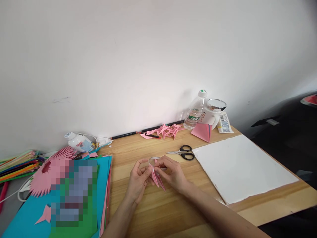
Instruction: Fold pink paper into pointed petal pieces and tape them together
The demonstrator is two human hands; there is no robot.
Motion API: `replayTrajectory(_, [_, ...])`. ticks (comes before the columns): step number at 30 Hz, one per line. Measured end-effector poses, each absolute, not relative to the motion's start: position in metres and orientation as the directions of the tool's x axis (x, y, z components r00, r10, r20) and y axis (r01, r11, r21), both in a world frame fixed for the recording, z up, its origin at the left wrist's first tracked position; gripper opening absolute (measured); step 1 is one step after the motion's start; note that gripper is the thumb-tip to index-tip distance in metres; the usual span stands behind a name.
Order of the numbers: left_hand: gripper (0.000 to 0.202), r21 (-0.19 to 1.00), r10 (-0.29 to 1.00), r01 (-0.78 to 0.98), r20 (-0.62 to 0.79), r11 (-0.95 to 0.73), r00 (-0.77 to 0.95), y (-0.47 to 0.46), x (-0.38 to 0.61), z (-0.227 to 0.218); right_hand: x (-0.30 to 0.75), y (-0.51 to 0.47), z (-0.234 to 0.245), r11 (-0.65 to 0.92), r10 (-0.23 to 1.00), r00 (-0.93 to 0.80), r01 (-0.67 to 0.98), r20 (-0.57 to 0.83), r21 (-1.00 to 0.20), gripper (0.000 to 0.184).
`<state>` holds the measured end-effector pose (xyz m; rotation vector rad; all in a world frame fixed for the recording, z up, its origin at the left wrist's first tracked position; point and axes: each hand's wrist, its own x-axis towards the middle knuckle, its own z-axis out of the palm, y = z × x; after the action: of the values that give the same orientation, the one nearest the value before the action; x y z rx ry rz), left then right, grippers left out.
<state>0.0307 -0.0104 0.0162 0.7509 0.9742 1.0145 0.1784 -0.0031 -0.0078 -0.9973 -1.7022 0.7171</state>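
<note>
My left hand (138, 180) and my right hand (170, 172) meet over the wooden table (158, 211), both pinching a folded pink paper piece (158, 180) whose pointed tips hang down toward me. A loop of clear tape (154, 160) curls above the paper between my fingertips. Black-handled scissors (182, 152) lie just beyond my right hand.
A white sheet (240, 168) covers the right of the table. Several folded pink pieces (164, 130), a water bottle (195, 112), a white mug (213, 114) and a pink cone (201, 131) stand near the wall. Coloured paper stacks (29, 211), a pink paper flower (41, 180) and a glue bottle (78, 141) lie left.
</note>
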Motion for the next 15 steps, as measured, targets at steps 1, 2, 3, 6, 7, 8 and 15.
replayTrajectory(1, [0.029,0.882,0.938,-0.326,-0.294,0.341,0.184,-0.0106,0.0312,0.0160,0.1783,-0.0033,-0.0089,0.492,0.870,-0.174,0.299,0.461,-0.817,0.007])
replayTrajectory(2, [0.025,0.899,0.946,-0.300,-0.282,0.319,0.159,-0.0106,0.0314,0.0159,0.1781,-0.0034,-0.0098,0.499,0.867,-0.181,0.313,0.465,-0.808,0.007])
replayTrajectory(3, [0.022,0.918,0.953,-0.263,-0.271,0.297,0.134,-0.0105,0.0313,0.0159,0.1778,-0.0035,-0.0106,0.504,0.864,-0.184,0.325,0.470,-0.800,0.007])
replayTrajectory(6, [0.020,0.958,0.965,-0.129,-0.244,0.255,0.101,-0.0100,0.0307,0.0167,0.1774,-0.0033,-0.0112,0.508,0.860,-0.155,0.346,0.486,-0.789,0.008])
replayTrajectory(7, [0.021,0.967,0.967,-0.086,-0.230,0.240,0.112,-0.0101,0.0307,0.0170,0.1775,-0.0030,-0.0108,0.503,0.862,-0.136,0.346,0.488,-0.792,0.009])
replayTrajectory(8, [0.021,0.976,0.970,-0.049,-0.204,0.212,0.130,-0.0104,0.0308,0.0171,0.1777,-0.0028,-0.0101,0.494,0.866,-0.116,0.345,0.486,-0.798,0.009])
replayTrajectory(15, [0.031,0.917,0.962,0.301,0.224,-0.262,0.156,-0.0150,0.0300,0.0096,0.1777,-0.0028,-0.0047,0.449,0.890,-0.065,0.300,0.452,-0.841,0.011])
